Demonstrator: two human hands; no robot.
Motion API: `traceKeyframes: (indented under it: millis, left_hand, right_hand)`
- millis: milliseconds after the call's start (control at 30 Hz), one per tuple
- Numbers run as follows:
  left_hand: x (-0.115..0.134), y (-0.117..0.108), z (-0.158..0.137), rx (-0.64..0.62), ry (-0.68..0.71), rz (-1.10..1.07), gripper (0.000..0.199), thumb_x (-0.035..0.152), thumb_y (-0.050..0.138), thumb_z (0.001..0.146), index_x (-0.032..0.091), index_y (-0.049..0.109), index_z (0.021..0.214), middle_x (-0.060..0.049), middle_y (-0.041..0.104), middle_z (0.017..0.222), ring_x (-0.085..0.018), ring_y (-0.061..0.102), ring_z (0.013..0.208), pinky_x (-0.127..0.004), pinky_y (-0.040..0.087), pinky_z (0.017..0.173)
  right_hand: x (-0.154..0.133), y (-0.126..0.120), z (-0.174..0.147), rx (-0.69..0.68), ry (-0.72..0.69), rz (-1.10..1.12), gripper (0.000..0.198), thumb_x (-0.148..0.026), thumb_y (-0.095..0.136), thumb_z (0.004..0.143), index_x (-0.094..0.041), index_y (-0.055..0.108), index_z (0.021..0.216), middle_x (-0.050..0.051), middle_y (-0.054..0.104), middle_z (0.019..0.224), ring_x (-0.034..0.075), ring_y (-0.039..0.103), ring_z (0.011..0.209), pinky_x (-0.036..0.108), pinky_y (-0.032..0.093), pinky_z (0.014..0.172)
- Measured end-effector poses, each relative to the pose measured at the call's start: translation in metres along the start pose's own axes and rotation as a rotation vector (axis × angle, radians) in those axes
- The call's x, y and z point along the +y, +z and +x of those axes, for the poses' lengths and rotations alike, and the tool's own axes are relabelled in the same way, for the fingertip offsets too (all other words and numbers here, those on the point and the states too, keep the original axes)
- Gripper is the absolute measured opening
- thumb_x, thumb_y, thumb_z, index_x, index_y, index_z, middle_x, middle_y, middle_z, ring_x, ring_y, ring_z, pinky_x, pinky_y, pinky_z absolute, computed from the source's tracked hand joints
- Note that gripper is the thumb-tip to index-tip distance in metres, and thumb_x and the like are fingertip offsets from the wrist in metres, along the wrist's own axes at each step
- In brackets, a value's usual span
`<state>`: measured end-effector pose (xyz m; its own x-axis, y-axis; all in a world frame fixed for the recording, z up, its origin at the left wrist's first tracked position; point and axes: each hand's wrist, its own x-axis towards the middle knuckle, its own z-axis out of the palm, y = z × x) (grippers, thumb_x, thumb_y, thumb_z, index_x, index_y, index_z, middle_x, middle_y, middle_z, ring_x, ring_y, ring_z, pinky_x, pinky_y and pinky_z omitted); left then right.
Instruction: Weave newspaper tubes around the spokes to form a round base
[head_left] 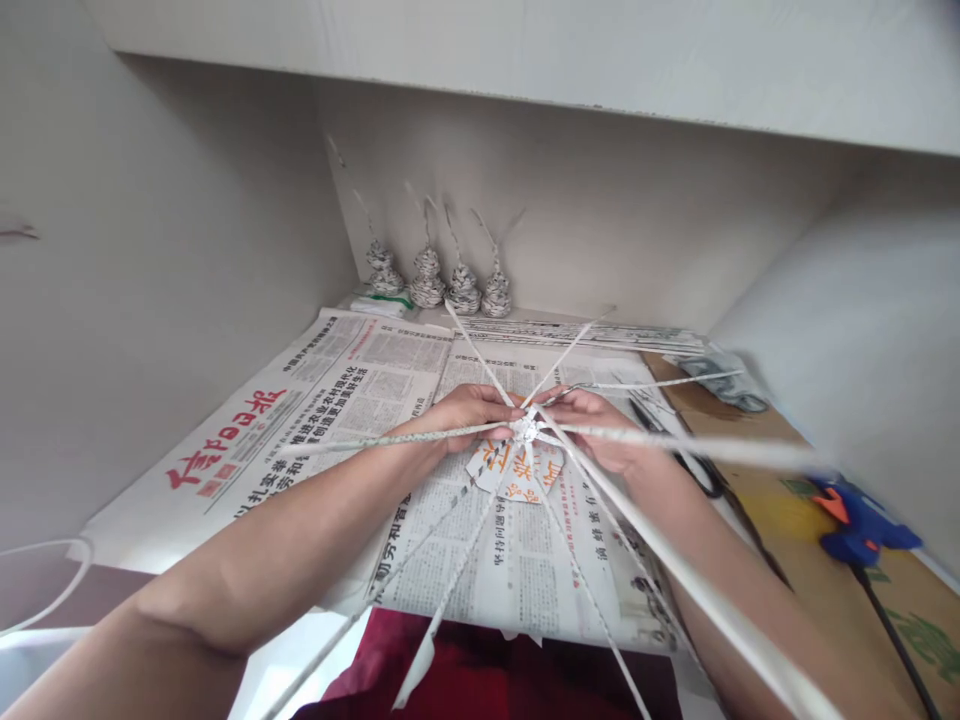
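Rolled newspaper tubes radiate from a small woven paper-tube base (527,427) held above the newspaper. My left hand (474,412) pinches the left side of its centre between thumb and fingers. On the right side, my right hand (596,420) is closed around the crossing tubes, its fingertips partly hidden behind them. One thick white tube (660,550) slants down toward the lower right, close to the camera. Under the base is a piece of white card with orange characters (510,470).
Newspaper sheets (352,400) cover the work surface. Several woven gourd shapes (427,278) stand at the back, near a bundle of paper tubes (570,335). To the right are black-handled scissors (701,470), a blue glue gun (862,525) and cardboard (772,500). Walls enclose the space.
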<state>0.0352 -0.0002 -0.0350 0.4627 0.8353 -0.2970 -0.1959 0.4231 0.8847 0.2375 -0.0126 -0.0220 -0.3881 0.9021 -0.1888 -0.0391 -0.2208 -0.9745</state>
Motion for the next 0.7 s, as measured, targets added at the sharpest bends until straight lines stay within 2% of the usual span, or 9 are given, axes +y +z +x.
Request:
traceKeyframes:
  millis: [100,267,533,700]
  left_hand:
    - [0.0005,0.0004,-0.0002,0.015,0.011,-0.012,0.037,0.019,0.086,0.049,0.007,0.073,0.082,-0.006,0.066,0.069,-0.007,0.058,0.055,-0.014,0.046,0.049]
    - [0.0002,0.001,-0.0018,-0.008,0.018,0.022,0.044,0.02,0.086,0.05,0.008,0.073,0.09,-0.007,0.067,0.072,-0.008,0.059,0.054,-0.016,0.047,0.049]
    - [-0.0015,0.0015,-0.0039,-0.042,0.031,0.084,0.047,0.019,0.083,0.052,0.011,0.073,0.097,-0.006,0.069,0.074,-0.008,0.059,0.054,-0.016,0.048,0.05]
    - [-0.0011,0.0027,-0.0048,-0.05,0.031,0.074,0.05,0.016,0.081,0.054,0.011,0.071,0.103,-0.008,0.069,0.076,-0.007,0.057,0.05,-0.016,0.046,0.046]
  right_hand:
    - [0.0015,0.0062,-0.001,0.01,-0.073,-0.084,0.032,-0.023,0.078,0.064,-0.018,0.065,0.093,0.002,0.068,0.082,0.013,0.063,0.071,0.024,0.051,0.063]
    - [-0.0008,0.0089,-0.0011,-0.009,-0.034,-0.052,0.034,-0.031,0.078,0.064,-0.017,0.064,0.092,0.004,0.068,0.082,0.015,0.065,0.074,0.027,0.051,0.066]
    - [-0.0042,0.0088,-0.0073,-0.08,-0.101,-0.323,0.035,-0.033,0.074,0.069,-0.017,0.062,0.097,0.002,0.066,0.08,0.009,0.056,0.061,0.021,0.04,0.053]
    - [-0.0057,0.0097,-0.0093,-0.127,-0.074,-0.38,0.036,-0.032,0.074,0.068,-0.018,0.062,0.098,0.0,0.063,0.076,0.01,0.054,0.063,0.021,0.039,0.056]
